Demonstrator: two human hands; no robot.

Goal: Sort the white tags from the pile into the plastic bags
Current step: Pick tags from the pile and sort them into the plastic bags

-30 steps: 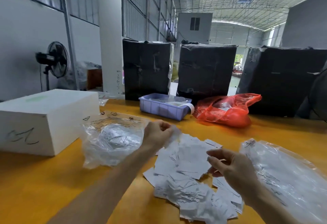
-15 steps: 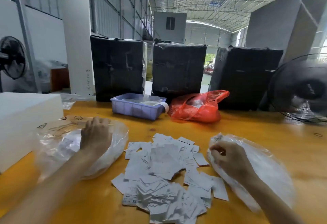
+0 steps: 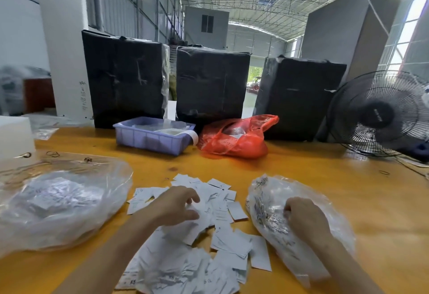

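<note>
A loose pile of white tags [image 3: 222, 235] lies on the orange table [image 3: 348, 201] in front of me. My left hand [image 3: 176, 205] rests on top of the pile, fingers curved and thumb apart from them, touching tags. A clear plastic bag [image 3: 58, 203] with tags inside lies to the left of the pile. A second clear bag [image 3: 267, 201] with tags lies to the right. My right hand [image 3: 304, 219] is on that right bag with its fingers curled down into the plastic. Its fingertips are hidden, so I cannot see what they hold.
A lilac plastic tray [image 3: 151, 140] and a red plastic bag [image 3: 236, 138] sit behind the pile. Three black-wrapped boxes [image 3: 211, 85] stand along the far edge. A black fan [image 3: 380, 115] is at the right and a white box [image 3: 14, 133] at the left.
My left hand has left the left bag and come back onto the tag pile. My right hand has moved from the right bag's mouth further over that bag. The camera has turned right.
</note>
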